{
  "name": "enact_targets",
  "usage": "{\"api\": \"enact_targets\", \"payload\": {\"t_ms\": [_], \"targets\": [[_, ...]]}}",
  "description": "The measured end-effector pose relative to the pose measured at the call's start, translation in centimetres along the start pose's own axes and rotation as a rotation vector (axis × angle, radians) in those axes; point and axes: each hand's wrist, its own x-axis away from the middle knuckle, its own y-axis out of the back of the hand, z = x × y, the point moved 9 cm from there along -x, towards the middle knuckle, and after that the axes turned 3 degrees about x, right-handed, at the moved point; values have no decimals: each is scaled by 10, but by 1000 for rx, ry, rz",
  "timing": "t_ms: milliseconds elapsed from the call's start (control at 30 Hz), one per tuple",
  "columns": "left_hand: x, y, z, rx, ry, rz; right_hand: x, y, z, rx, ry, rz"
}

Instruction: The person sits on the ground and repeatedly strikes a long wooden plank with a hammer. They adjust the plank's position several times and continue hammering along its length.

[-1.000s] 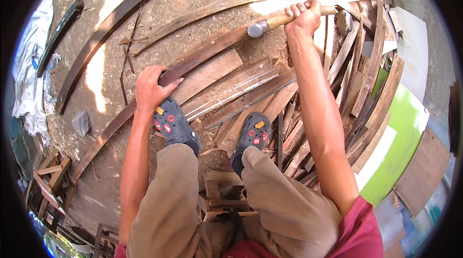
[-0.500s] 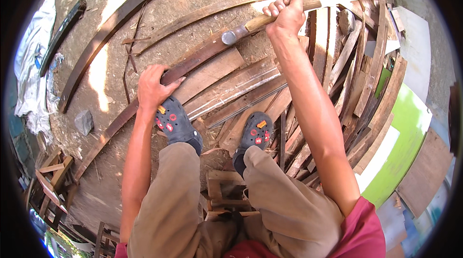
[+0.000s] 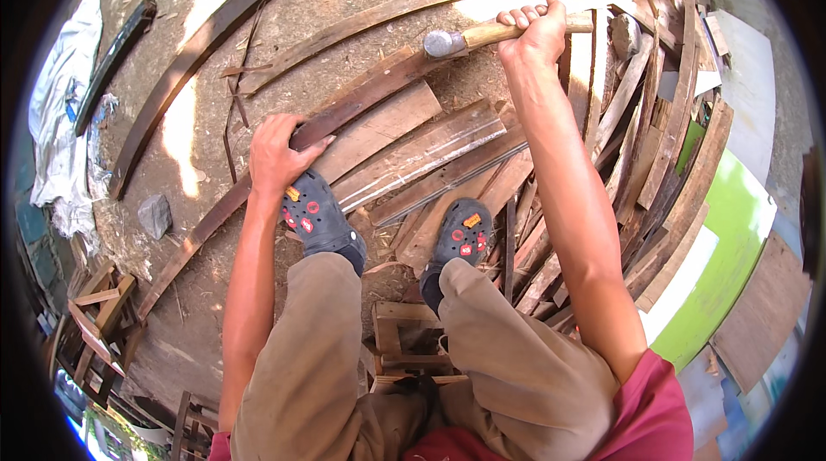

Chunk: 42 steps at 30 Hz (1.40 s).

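Note:
My left hand (image 3: 277, 151) is wrapped around a long dark wooden plank (image 3: 361, 106), just above my left clog (image 3: 320, 220). The plank slants from the lower left up toward the hammer head. In my right hand (image 3: 538, 30) is a hammer (image 3: 445, 43), gripped by its wooden handle; its metal head is over the plank's far right end. Whether the head touches the wood I cannot tell. Beneath the plank lie a flat brown board (image 3: 383, 129) and a board with white streaks (image 3: 430, 151).
Several loose wood strips (image 3: 667, 117) are heaped on the right beside a green panel (image 3: 723, 246). A long dark beam (image 3: 202, 52) lies on the dirt to the left, near a grey stone (image 3: 155, 216) and a white sack (image 3: 64, 117). My right clog (image 3: 462, 233) rests among boards.
My right hand and the hammer have shifted right, toward the plank's far end. My left hand still holds the plank in about the same place.

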Motion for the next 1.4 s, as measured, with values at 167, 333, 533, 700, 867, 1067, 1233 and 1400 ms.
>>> {"api": "enact_targets", "payload": {"t_ms": [167,333,533,700,867,1067,1233,1400], "targets": [[-1,-3,0,5,25,-3,-3,1,1,-22,-8,-17],[-2,-3,0,-3,54,23,-7,-10,17,141,145,132],[-2,-2,0,-6,34,6,-28,-5,20,170,174,225],[-2,-1,-1,19,6,-2,-9,-30,18,393,267,383],[-2,-1,1,-2,10,20,11,-49,14,502,351,481],[0,-2,2,-12,10,3,35,-48,18,520,410,448],[2,-3,2,-22,42,2,109,-84,-4,964,831,709],[-2,1,-3,19,26,-7,151,-102,-47,1081,993,912]]}}
